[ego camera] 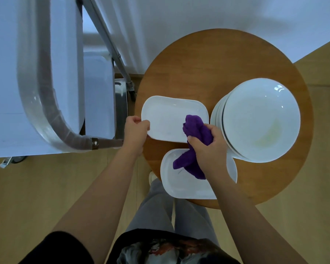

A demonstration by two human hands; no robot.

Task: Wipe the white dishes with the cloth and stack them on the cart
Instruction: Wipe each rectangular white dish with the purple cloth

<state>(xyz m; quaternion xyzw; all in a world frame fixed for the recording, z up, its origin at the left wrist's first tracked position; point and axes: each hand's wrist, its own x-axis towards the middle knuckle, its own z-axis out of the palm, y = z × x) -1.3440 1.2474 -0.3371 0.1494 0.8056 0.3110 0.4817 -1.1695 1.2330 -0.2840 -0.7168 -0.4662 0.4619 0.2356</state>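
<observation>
A white rectangular dish [170, 117] is held over the round wooden table [213, 60]. My left hand [136, 131] pinches its left edge. My right hand [210, 147] grips a bunched purple cloth [196, 128], whose top rests on the dish's right part. The cloth's loose end hangs over a second white rectangular dish [181, 185] lying at the table's near edge. A stack of round white plates [259, 119] stands on the right side of the table. The cart [17, 103] with its white top and metal handle [38, 103] stands to the left.
The cart's lower shelf [97, 96] and a slanted metal leg [111, 46] lie between cart and table. Wooden floor runs below, and my legs stand just under the table's near edge. A white wall is behind the table.
</observation>
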